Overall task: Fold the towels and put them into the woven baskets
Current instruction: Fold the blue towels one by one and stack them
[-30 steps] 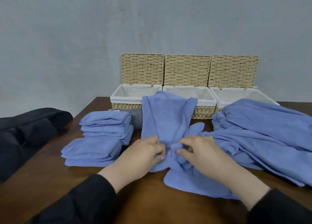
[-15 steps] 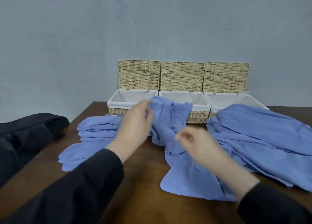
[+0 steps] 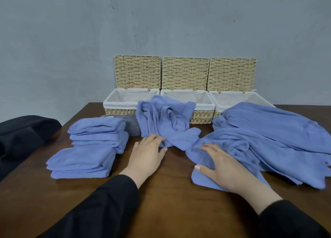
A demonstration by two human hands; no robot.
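Note:
A crumpled blue towel [image 3: 166, 123] lies bunched in the middle of the wooden table [image 3: 161, 193], its far part leaning on the middle woven basket [image 3: 202, 115]. My left hand [image 3: 146, 153] lies flat with its fingertips touching the towel's near left edge. My right hand [image 3: 223, 167] rests flat on the towel's near right part. Folded blue towels [image 3: 96, 130] are stacked at the left, with another folded stack [image 3: 80, 162] in front. The left basket [image 3: 121, 105] and the right basket [image 3: 231, 101] stand open with white liners.
A large heap of unfolded blue towels [image 3: 268, 130] covers the table's right side. A grey striped cloth [image 3: 132, 128] lies behind the folded stack. A black garment [image 3: 21, 135] sits off the table's left edge. The baskets' lids stand up against the wall.
Both hands came down from the raised towel onto the table. The towel dropped into a crumpled bunch, and my fingers, which pinched it before, now lie flat.

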